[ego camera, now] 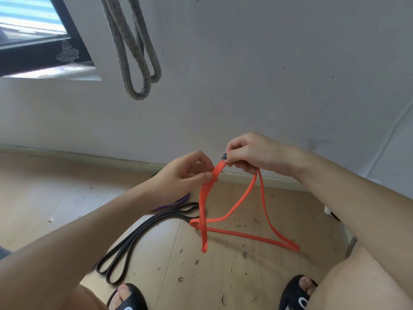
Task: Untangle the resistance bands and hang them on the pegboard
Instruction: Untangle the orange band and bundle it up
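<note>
The flat orange rubber resistance band (228, 217) is lifted at its top, its lower loops crossing and trailing on the pale wooden floor (67, 198). The left hand (187, 173) pinches one strand with thumb and fingertips; the right hand (248, 153) is clamped on the top fold just beside it. The thin black rubber band (134, 238) lies doubled on the floor to the left, one end touching the orange crossing, apparently still caught. A purple band (178, 201) peeks out beyond it. Nothing seems hung yet; no pegboard is visible. Only a grey braided rope (136, 63) hangs on the far wall (268, 74). Open floor lies to the right; knees and sandals crowd the near side.
</note>
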### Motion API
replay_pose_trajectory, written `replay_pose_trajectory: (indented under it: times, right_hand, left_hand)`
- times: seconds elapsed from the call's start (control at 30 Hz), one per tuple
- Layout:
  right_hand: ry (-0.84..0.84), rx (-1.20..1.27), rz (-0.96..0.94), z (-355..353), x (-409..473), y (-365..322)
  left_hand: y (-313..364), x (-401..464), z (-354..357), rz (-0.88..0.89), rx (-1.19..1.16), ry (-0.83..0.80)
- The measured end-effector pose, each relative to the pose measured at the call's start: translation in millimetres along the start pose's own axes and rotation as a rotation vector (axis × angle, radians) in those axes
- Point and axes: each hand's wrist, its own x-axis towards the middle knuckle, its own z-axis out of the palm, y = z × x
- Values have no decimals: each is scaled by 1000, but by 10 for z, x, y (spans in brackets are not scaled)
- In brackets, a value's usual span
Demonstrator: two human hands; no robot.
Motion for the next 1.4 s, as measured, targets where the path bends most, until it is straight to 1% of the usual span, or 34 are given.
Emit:
replay_pose_trajectory:
  times: [0.1,0.2,0.27,0.43,0.6,0.67,0.73,0.9,1.0,1.07,1.23,1.33,1.4]
  right_hand:
    - [56,114,22,-87,6,31]
    - [93,165,30,-149,-11,35]
    - [103,190,33,-146,-9,25]
    - [79,217,50,-121,14,4]
    - [72,188,65,-143,-12,22]
    - [62,177,60,-145,-24,20]
    - [50,171,52,-143,-34,18]
    - [30,181,45,-133,-40,12]
    - [20,178,43,-118,-34,8]
    - [14,182,42,-106,-33,-1]
    - [5,224,34,-113,-39,-35]
    - [17,232,35,-123,-45,-26]
    - [40,231,37,-136,-43,-9]
  left_hand:
    - [-61,-14,-2,3,31,11]
    - [-39,-18,4,-18,-16,23]
    - [-7,-9,23,-7,-49,36]
    - [-65,56,102,33,-1,87]
    - [-71,129,116,-50,-25,116]
    - [-40,143,100,-111,-16,113]
    - [-20,150,69,-131,-13,101]
    - [-5,151,35,-60,112,68]
    - [-33,149,30,106,361,65]
    - [-53,142,46,199,492,100]
    - [-58,156,122,268,564,183]
    - [-71,171,131,299,595,174]
    - [-95,171,142,309,569,150]
